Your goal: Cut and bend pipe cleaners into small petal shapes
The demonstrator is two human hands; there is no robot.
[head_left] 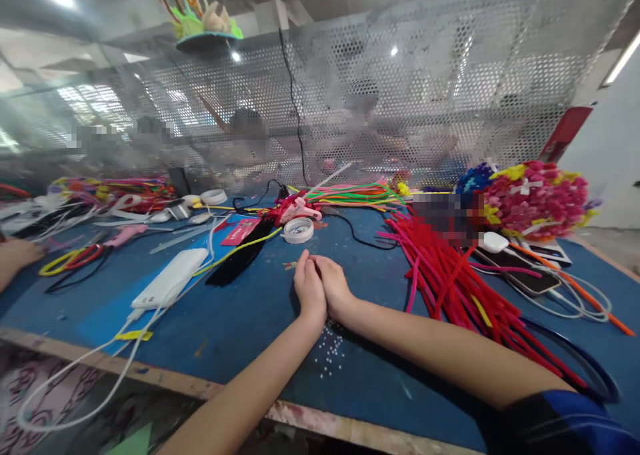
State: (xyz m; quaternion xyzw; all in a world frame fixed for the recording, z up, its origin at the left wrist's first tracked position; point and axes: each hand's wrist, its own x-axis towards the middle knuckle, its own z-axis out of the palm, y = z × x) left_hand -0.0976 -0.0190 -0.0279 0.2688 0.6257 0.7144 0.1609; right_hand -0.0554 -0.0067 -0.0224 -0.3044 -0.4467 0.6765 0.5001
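My left hand (309, 285) and my right hand (334, 282) meet side by side on the blue table (240, 335), their inner edges pressed together. The fingers curve inward and away from the camera, and whatever lies between the palms is hidden. Small white beads (330, 352) are scattered on the tabletop just below my wrists. A roll of white tape (299, 230) lies just beyond my fingertips, beside a pink glue gun (301, 208).
Red pipe cleaners (450, 282) spread across the right side, near a phone (530, 276) with cables. A white power bank (171, 278) and black strip (243, 252) lie left. A pink flower bouquet (537, 198) stands back right. Another person's hand (19, 255) is at far left.
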